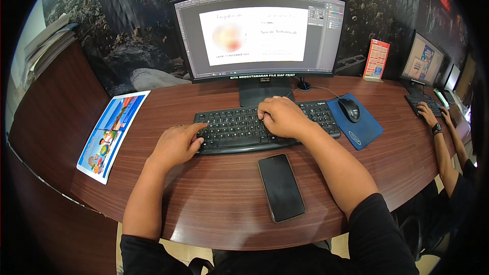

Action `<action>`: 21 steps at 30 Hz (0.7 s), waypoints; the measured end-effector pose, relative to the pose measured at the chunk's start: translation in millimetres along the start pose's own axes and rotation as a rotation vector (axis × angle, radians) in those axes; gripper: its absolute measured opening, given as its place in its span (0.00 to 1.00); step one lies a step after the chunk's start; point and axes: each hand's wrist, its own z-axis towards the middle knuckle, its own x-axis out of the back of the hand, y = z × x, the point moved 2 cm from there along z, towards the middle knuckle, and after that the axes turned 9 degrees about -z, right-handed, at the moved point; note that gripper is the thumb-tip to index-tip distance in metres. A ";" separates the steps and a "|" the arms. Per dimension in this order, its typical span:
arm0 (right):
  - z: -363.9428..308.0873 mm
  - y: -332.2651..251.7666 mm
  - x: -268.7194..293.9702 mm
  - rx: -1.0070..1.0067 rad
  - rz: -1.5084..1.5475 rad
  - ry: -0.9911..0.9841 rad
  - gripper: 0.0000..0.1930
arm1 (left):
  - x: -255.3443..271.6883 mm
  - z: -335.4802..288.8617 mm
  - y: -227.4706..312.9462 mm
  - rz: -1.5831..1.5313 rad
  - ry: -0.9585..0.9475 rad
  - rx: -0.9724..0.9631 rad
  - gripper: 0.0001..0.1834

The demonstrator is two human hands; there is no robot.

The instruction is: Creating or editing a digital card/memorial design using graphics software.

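- Black rectangular keyboard (232,133): between the brown wooden table's (214,188) front and back edges.
- Left hand (175,145): grip released, over the keyboard's left end.
- Right hand (280,116): curled over middle keys; cannot tell its grip.
- Black smartphone (281,186): near front edge.

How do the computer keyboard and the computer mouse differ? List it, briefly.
The computer keyboard is long and set with rows of keys; the computer mouse is small and rounded. The computer keyboard lies mostly on the brown desk; the computer mouse sits on a blue mouse pad. The left hand and right hand are at the computer keyboard; neither is on the computer mouse. Both are black.
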 end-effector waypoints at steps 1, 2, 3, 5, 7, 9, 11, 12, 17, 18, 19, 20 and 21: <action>0.1 0.5 -0.2 -0.002 -0.001 -0.002 0.06 | 0.7 0.1 0.6 -0.012 -0.026 0.032 0.23; -0.1 0.6 0.1 -0.003 -0.002 -0.002 0.06 | 1.6 0.0 1.5 -0.012 -0.026 0.031 0.23; -0.1 0.0 0.0 0.001 0.001 0.000 0.06 | 2.6 -0.8 1.9 -0.015 -0.027 0.042 0.26; -0.3 -0.9 -0.2 0.005 0.003 0.002 0.06 | 2.6 -2.1 1.2 -0.017 -0.028 0.053 0.30; -0.5 -1.8 -0.2 0.001 0.001 0.002 0.06 | 2.0 -3.4 -1.6 0.061 0.013 0.093 0.39; -0.3 -0.3 -1.5 0.003 0.006 0.003 0.06 | 2.3 -4.0 -1.5 0.094 0.010 0.136 0.42; 0.0 1.0 -1.6 0.003 0.010 0.001 0.06 | 2.2 -3.4 -1.5 0.126 0.004 0.179 0.46; 0.1 0.6 -1.1 0.003 -0.003 0.001 0.06 | 2.2 -3.7 -1.0 0.151 -0.008 0.200 0.49; 0.1 1.2 -2.2 0.008 0.004 0.001 0.05 | -0.4 -5.9 -6.7 0.150 -0.030 0.221 0.56; 0.1 0.4 -2.2 0.012 0.007 0.005 0.05 | 0.5 -5.2 -6.0 0.118 -0.085 0.249 0.56; 0.3 -0.3 -2.4 0.017 0.011 0.008 0.05 | 0.3 -5.0 -5.9 0.085 -0.140 0.278 0.57; 0.6 -0.6 -3.0 0.017 0.012 0.008 0.05 | 0.1 -5.2 -5.9 0.085 -0.141 0.278 0.57; 0.9 -1.0 -3.6 0.015 0.007 0.002 0.05 | -0.1 -5.5 -5.9 0.095 -0.151 0.284 0.57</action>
